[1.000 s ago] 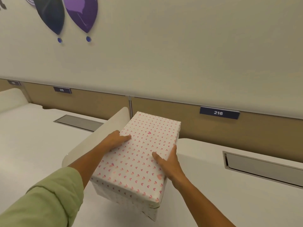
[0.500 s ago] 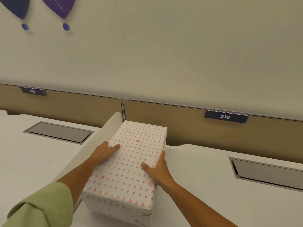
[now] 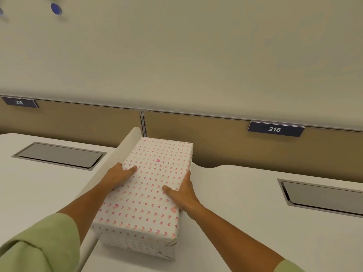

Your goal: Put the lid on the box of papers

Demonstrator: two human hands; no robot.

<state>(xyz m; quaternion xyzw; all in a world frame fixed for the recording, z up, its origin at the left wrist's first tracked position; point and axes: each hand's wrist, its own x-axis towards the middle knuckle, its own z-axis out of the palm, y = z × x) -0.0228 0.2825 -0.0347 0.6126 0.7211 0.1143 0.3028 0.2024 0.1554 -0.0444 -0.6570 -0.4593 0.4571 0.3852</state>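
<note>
A long box with its lid [image 3: 151,185] on, both wrapped in white paper with small pink hearts, rests on the white desk [image 3: 245,209] beside a low white divider. My left hand [image 3: 117,175] grips the lid's left edge, thumb on top. My right hand [image 3: 181,191] clasps the right edge, thumb on top, fingers down the side. The lid covers the box fully, so no papers show. The box's lower part [image 3: 137,242] shows under the lid at the near end.
A rounded white divider [image 3: 125,146] runs along the box's left side. Grey metal cable flaps are set into the desk at left [image 3: 59,155] and right [image 3: 322,195]. A tan back panel carries labels 215 [image 3: 19,102] and 216 [image 3: 275,129].
The box with lid came down from a raised, tilted hold onto the desk. Both hands kept their hold on its sides. The camera view shifted right and down.
</note>
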